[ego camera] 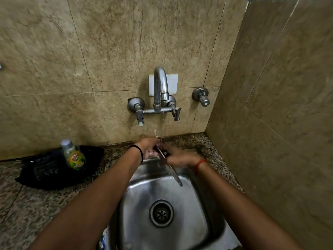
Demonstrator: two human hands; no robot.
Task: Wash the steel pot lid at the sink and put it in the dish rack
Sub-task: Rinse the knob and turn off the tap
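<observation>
A: Hand pose?

B: Both forearms run in from the bottom corners of the frame and meet at centre, over the back edge of the sink (212,230). Left hand (146,142) sits just left of centre, wrist bent, black band on the wrist, fingers curled round the top of the steel pot lid (168,166). Fingertips show through on the far side of it.

A: Right?

B: Right hand (180,156) is just right of centre, back of the hand up, red thread on the wrist. Its fingers wrap onto the lid's edge from the right, so it grips the lid too.

A: Lid orientation?

B: Seen nearly edge-on, tilted, running from between the hands down and right toward the basin. Lower end hangs over the sink bowl, above and right of the drain (161,213).

A: Water?

B: Thin stream falls from the tap (161,87) at upper centre onto the hands and the lid's top. Blurred there, so the exact contact spot is unclear.

A: Anything else on the worktop (23,204)?

B: Left of centre: a black dish rack (46,170) against the wall, with a small plastic bottle (73,156), green and yellow label, standing at it. Cannot tell whether the bottle is in the rack or in front. A separate wall valve (201,96) sits right of the tap.
</observation>
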